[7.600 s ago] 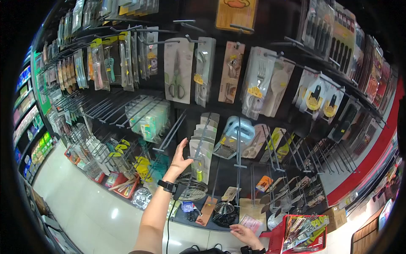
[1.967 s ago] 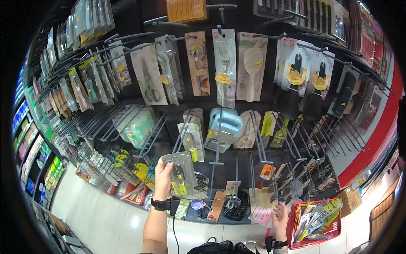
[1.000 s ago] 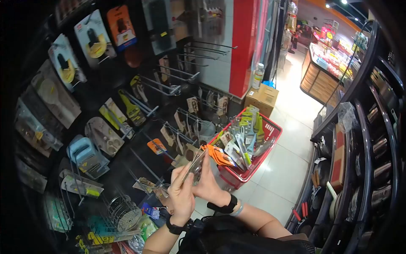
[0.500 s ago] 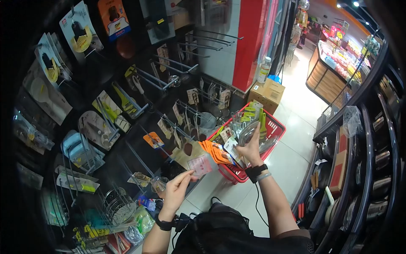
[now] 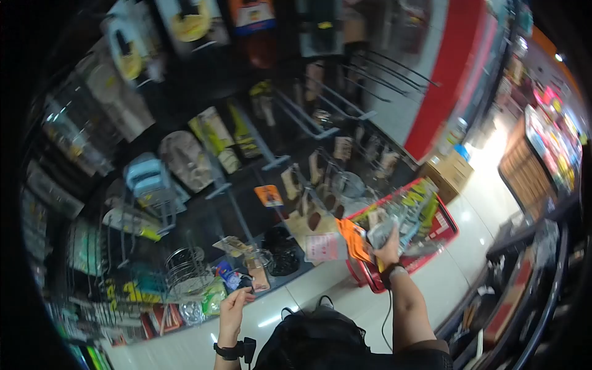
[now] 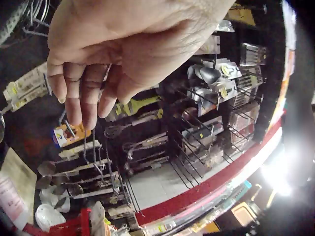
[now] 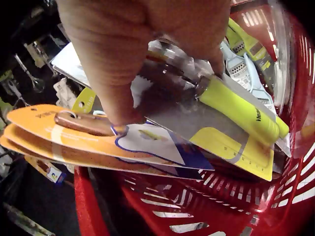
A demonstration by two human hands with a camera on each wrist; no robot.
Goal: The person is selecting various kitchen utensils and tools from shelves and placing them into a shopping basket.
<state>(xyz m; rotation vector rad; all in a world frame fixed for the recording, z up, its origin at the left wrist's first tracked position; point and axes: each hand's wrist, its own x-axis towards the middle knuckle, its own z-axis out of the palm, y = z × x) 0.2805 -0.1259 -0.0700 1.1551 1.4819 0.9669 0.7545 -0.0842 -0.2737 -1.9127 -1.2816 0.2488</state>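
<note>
R hand (image 5: 387,251) grips the clear pack w/ yellow-green handle (image 7: 214,107), thumb on one side, fingertips partly hidden. Pack is at the mouth of the red basket (image 5: 369,276), tight beside the orange cards (image 7: 88,135); can't tell if it bears on anything below. L hand (image 5: 232,308) is off left, fingers loosely bent, nothing in them AFAICT.

Pack looks light: stiffish card + thin plastic, prob. slippery & a bit flexible; not v. fragile, but plastic might crack if squeezed hard. Best hold: flat card edge or the bulge over the handle, thumb opp. fingers; by one corner it'd prob. swing.

Edges: orange cards stick out past basket's left rim & could snag; light-blue graters (image 7: 243,69) crowd the right. Wire hooks (image 5: 275,163) jut out far left. Most room is straight up, or over the tile floor (image 5: 462,259) to the right.
</note>
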